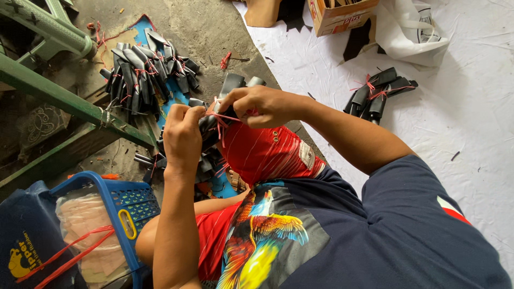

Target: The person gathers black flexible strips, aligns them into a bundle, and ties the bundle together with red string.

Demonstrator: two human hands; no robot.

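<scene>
Bundle of black curved stiff-looking pieces (222, 107) is pinched shut-fisted by left hand (183, 136); thin red plastic string (227, 118), likely light and slippery, is gripped by right hand (265, 104).

My left hand (183, 135) is raised in front of me, forearm upright, wrist bent, fingers curled shut with the knuckles facing me. My right hand (262, 105) reaches across from the right, forearm slanting down, fingers pinched closed just beside the left one.

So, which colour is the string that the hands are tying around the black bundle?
Red string, clearest in the head view.
</scene>
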